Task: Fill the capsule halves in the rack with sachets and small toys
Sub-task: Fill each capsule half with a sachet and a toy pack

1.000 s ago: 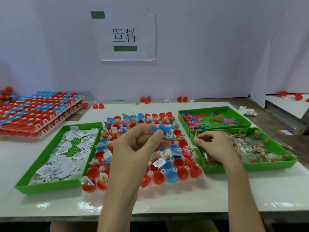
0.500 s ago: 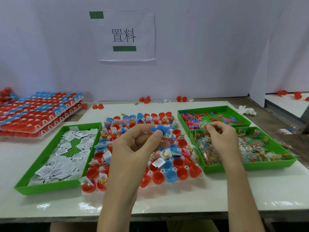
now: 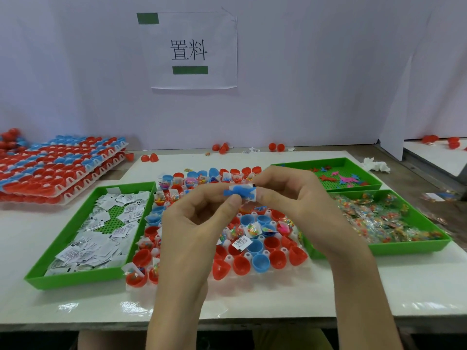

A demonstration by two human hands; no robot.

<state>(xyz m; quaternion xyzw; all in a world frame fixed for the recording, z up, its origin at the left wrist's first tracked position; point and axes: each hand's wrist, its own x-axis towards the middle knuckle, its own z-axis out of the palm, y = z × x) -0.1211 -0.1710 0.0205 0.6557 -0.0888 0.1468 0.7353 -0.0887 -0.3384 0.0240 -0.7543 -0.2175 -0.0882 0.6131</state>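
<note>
Above rack (image 3: 265,275) | left hand (image 3: 192,223) pinches blue toy (image 3: 238,191) | right hand (image 3: 290,198) pinches same toy

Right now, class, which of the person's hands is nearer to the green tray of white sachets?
Left. The left hand pinches a blue toy above the rack, just right of the sachet tray; the right hand meets it from farther right.
</note>
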